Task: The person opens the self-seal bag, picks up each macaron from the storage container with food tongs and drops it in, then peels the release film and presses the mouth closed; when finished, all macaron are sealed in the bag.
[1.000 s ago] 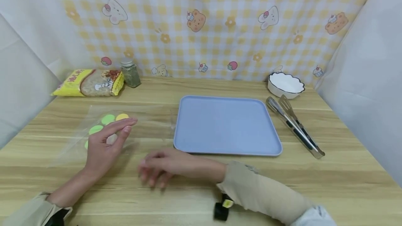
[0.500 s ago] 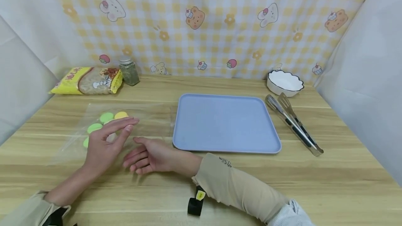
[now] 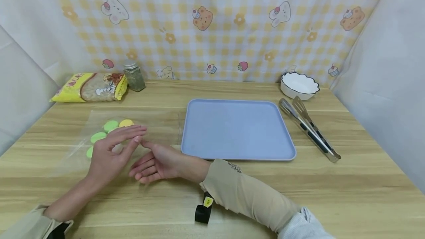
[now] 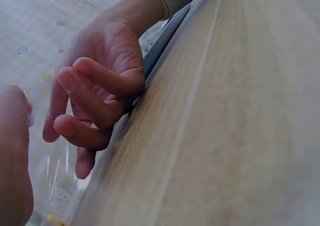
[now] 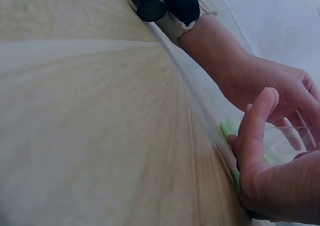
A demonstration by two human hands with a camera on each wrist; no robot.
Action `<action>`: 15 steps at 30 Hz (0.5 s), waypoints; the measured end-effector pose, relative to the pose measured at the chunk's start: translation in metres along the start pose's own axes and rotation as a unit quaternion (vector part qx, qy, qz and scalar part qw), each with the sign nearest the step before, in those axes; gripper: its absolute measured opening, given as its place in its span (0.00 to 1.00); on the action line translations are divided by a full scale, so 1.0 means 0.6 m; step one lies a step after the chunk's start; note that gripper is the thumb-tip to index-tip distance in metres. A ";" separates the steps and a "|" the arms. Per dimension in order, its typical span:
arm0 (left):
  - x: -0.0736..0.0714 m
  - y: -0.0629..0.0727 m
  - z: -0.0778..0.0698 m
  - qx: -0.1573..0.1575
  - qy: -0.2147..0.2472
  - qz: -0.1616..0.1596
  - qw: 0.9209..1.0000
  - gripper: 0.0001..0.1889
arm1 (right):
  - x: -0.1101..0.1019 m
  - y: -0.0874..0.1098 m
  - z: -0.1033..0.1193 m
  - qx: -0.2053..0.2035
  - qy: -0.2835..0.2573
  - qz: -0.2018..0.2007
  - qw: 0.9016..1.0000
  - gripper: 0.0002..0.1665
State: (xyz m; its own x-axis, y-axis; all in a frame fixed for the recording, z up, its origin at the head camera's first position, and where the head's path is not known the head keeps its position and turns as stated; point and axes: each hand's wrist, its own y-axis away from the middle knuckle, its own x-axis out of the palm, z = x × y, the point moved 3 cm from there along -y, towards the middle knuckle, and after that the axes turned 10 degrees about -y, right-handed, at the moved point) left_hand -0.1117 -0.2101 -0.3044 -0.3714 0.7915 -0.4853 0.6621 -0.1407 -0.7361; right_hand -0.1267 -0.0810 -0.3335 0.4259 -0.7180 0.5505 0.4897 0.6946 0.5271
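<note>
A clear plastic sheet or bag (image 3: pixel 162 119) lies on the table, with several green discs (image 3: pixel 111 125) and a yellow disc (image 3: pixel 126 123) on or in it; I cannot tell which. My left hand (image 3: pixel 111 154) hovers over them, fingers nearly straight, thumb apart below. My right hand (image 3: pixel 159 163) lies palm up just right of it, fingers loosely bent, its thumb tip close to the left thumb. The left wrist view shows nothing in the right hand (image 4: pixel 107 81). In the right wrist view, clear plastic (image 5: pixel 285 141) shows near the left hand (image 5: pixel 270 84); contact is unclear.
A blue tray (image 3: pixel 237 130) sits right of the plastic. Tongs (image 3: pixel 308 130), a slotted turner (image 3: pixel 303 111) and a white scalloped bowl (image 3: pixel 299 86) stand farther right. A yellow food packet (image 3: pixel 89 87) and a herb jar (image 3: pixel 134 77) are at the back left. Curtains enclose the table.
My right hand has moved left towards the left hand and turned palm up, then stayed nearly still. The left hand keeps its pose. The head view has shifted slightly.
</note>
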 end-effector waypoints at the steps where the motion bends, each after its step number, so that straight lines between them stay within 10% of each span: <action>1: -0.001 0.000 -0.001 0.004 -0.001 0.000 1.000 0.14 | 0.001 -0.001 0.000 -0.001 -0.004 -0.003 1.000 0.41; 15: 0.011 0.003 0.002 -0.071 -0.069 0.060 0.993 0.14 | -0.002 -0.014 0.013 -0.130 -0.083 -0.048 0.987 0.19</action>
State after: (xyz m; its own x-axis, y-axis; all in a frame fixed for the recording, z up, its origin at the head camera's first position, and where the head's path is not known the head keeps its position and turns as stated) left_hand -0.1135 -0.2059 -0.3093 -0.3633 0.6837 -0.6329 0.7883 -0.1365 -0.5999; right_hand -0.1374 -0.0854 -0.3333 0.2483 -0.7475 0.6161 0.7093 0.5734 0.4100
